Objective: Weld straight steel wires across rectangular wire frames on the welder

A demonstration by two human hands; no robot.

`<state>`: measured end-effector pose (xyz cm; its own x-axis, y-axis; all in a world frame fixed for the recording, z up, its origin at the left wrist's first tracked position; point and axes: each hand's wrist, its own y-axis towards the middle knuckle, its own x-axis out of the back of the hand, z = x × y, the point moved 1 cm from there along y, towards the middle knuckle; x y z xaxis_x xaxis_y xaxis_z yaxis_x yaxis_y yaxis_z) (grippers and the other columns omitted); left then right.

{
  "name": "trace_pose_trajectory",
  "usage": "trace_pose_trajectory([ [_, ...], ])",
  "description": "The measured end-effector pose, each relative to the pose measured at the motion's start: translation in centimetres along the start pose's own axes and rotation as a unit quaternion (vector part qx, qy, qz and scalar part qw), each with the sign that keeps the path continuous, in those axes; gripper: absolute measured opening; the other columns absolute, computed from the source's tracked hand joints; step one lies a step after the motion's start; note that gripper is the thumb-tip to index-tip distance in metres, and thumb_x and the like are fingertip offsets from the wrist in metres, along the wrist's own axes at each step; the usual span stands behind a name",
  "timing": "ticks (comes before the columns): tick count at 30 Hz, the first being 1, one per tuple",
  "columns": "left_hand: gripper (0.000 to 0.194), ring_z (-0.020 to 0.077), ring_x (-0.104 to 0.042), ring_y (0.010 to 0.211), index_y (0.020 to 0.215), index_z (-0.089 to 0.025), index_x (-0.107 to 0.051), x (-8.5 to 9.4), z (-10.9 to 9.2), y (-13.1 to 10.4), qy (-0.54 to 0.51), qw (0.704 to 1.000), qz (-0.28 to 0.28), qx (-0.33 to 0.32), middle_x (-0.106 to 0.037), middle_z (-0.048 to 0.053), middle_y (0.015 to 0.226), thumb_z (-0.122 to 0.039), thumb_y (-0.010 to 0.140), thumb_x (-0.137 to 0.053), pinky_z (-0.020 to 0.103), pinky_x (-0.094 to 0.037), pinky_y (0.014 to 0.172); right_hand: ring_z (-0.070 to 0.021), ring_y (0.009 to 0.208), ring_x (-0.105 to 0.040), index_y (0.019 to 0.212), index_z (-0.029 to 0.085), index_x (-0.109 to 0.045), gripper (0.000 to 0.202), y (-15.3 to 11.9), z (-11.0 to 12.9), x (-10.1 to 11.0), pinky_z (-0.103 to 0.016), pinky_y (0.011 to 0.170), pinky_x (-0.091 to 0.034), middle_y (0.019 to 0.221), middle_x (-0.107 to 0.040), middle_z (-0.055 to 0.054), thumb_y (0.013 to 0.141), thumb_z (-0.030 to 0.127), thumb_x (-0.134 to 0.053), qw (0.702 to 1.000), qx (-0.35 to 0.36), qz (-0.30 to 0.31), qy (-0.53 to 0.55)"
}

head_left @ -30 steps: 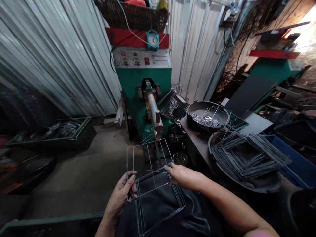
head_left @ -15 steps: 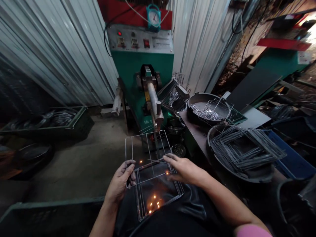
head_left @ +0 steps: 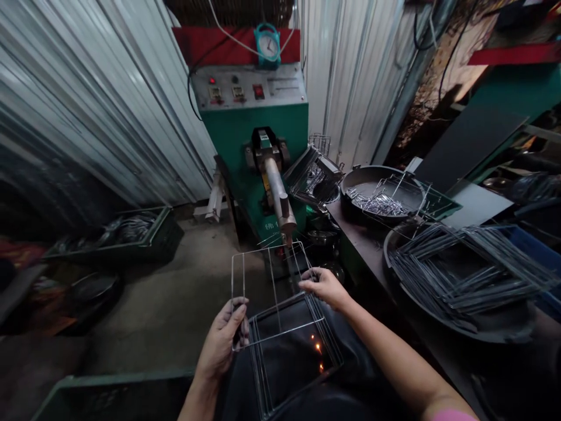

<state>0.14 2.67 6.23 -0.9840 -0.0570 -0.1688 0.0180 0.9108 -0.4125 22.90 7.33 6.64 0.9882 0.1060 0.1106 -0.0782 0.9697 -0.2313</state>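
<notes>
A rectangular wire frame [head_left: 274, 286] with thin cross wires is held up in front of me. My left hand [head_left: 228, 333] is closed around its left side, thumb on top. My right hand [head_left: 326, 286] pinches the right side of this frame near its far corner. The far edge of the frame lies at the electrode tip of a green spot welder [head_left: 287, 225]. Below it, a stack of similar wire frames [head_left: 260, 374] rests on my dark apron [head_left: 298, 374]. A few orange sparks [head_left: 318, 348] glow above the apron.
Right of the welder, a round pan [head_left: 350, 175] holds short wire pieces. Nearer stands another pan [head_left: 397, 275] piled with wire rectangles. A green crate [head_left: 164, 231] with metal parts sits on the floor at left; another crate [head_left: 70, 383] is at lower left.
The view has shifted, so the welder and pans sit lower. My right hand's fingers have drawn into a pinch on the frame's right side. Fewer sparks show.
</notes>
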Motion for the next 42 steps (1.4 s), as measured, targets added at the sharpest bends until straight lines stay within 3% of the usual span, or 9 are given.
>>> trace_pose_trajectory([
  [5,0.037,0.0058,-0.04,0.029,0.094,-0.021,-0.045,-0.7,-0.8,2.9,0.006,0.999,0.03,-0.022,-0.048,-0.008,0.044,-0.044,0.067,-0.058,0.012,-0.026,0.028,-0.0075,0.052,-0.044,0.07,0.014,-0.056,0.018,1.5,0.2,1.4,-0.019,0.048,-0.033,0.057,-0.05,0.004,0.063,0.03,-0.061,0.999,0.028,-0.022,0.002],
  [9,0.038,0.0055,-0.04,0.029,0.092,-0.02,-0.046,-1.0,-2.4,6.0,0.001,0.998,0.03,-0.047,-0.047,-0.009,0.044,-0.044,0.065,-0.06,0.012,-0.024,0.027,-0.0071,0.052,-0.042,0.069,0.014,-0.057,0.018,4.6,2.0,1.8,-0.019,0.048,-0.032,0.057,-0.05,0.005,0.063,0.031,-0.06,0.998,0.058,-0.022,-0.015],
  [17,0.04,0.0055,-0.041,0.029,0.09,-0.018,-0.048,-0.6,-4.9,11.0,-0.013,0.997,0.033,-0.066,-0.048,-0.008,0.044,-0.043,0.063,-0.062,0.012,-0.023,0.026,-0.0026,0.037,-0.033,0.068,0.015,-0.053,0.02,9.9,4.0,1.6,-0.015,0.037,-0.025,0.049,-0.045,0.008,0.06,0.029,-0.064,0.997,0.007,0.023,0.079],
  [21,0.039,0.0052,-0.041,0.029,0.09,-0.018,-0.048,-0.5,-5.7,12.1,-0.01,0.998,0.025,-0.065,-0.048,-0.008,0.044,-0.041,0.063,-0.062,0.011,-0.022,0.026,-0.0017,0.033,-0.03,0.072,0.014,-0.056,0.018,11.5,4.0,1.7,-0.015,0.033,-0.022,0.046,-0.046,0.008,0.061,0.027,-0.063,0.996,0.004,0.046,0.076],
  [27,0.036,0.0052,-0.041,0.029,0.089,-0.017,-0.05,0.3,-7.3,13.6,-0.01,0.997,0.027,-0.075,-0.048,-0.008,0.043,-0.038,0.063,-0.063,0.012,-0.023,0.026,-0.0024,0.03,-0.03,0.057,0.015,-0.05,0.016,13.6,5.0,0.9,-0.016,0.029,-0.018,0.039,-0.043,0.007,0.063,0.025,-0.06,0.998,-0.006,0.041,0.047],
  [37,0.036,0.0045,-0.039,0.029,0.087,-0.016,-0.05,0.5,-7.9,15.6,-0.026,0.996,0.006,-0.084,-0.048,-0.008,0.042,-0.038,0.062,-0.064,0.012,-0.025,0.026,-0.0035,0.029,-0.03,0.063,0.013,-0.055,0.015,16.0,5.7,0.3,-0.016,0.031,-0.021,0.035,-0.041,0.008,0.062,0.026,-0.062,0.997,-0.01,0.041,0.059],
  [42,0.039,0.0047,-0.039,0.029,0.085,-0.017,-0.049,0.3,-8.3,15.6,-0.025,0.995,0.015,-0.093,-0.048,-0.008,0.042,-0.039,0.058,-0.067,0.012,-0.025,0.026,-0.0044,0.033,-0.037,0.061,0.014,-0.052,0.017,16.8,5.4,0.4,-0.016,0.036,-0.03,0.04,-0.046,0.007,0.064,0.027,-0.062,0.996,-0.011,0.043,0.077],
])
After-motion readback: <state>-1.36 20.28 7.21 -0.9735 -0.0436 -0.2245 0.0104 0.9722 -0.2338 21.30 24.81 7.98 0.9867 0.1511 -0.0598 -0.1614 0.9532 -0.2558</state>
